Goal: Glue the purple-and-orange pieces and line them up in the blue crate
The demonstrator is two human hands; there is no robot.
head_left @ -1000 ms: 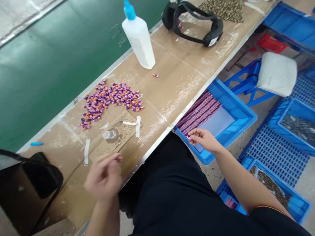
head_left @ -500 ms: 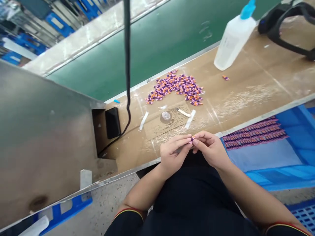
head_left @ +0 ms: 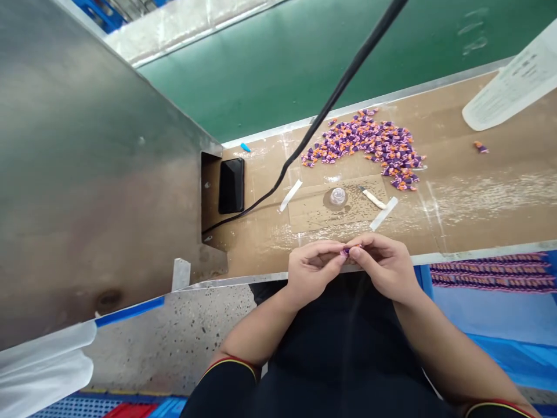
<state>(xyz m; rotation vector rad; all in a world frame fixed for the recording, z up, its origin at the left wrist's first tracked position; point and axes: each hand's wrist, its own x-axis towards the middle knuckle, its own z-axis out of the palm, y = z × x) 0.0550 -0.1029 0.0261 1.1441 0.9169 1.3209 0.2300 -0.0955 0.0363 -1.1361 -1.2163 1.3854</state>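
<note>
Over the bench's front edge, my left hand [head_left: 311,274] and my right hand [head_left: 386,268] meet, thumbs and fingertips closed on one small purple-and-orange piece [head_left: 347,252]. The fingertips cover most of it. Just beyond them lies a cardboard sheet [head_left: 307,213] bearing a small round clear cup [head_left: 337,196] in a wet patch. To the cup's right is a slim white-handled tool [head_left: 374,200] with a dark, thin tip. A curved heap of similar purple-and-orange pieces [head_left: 394,142] spreads behind the sheet.
A black cable [head_left: 300,148] crosses above the bench. At left stand a metal box [head_left: 113,174] and a black phone [head_left: 231,186]. A white bottle [head_left: 509,87] and a single loose piece [head_left: 481,147] are right. Below right, a blue bin [head_left: 513,354] holds rows of pieces.
My view has turned left, so the bench things appear farther right and the metal box fills more of the picture. Both hands still grip the small piece at the bench edge.
</note>
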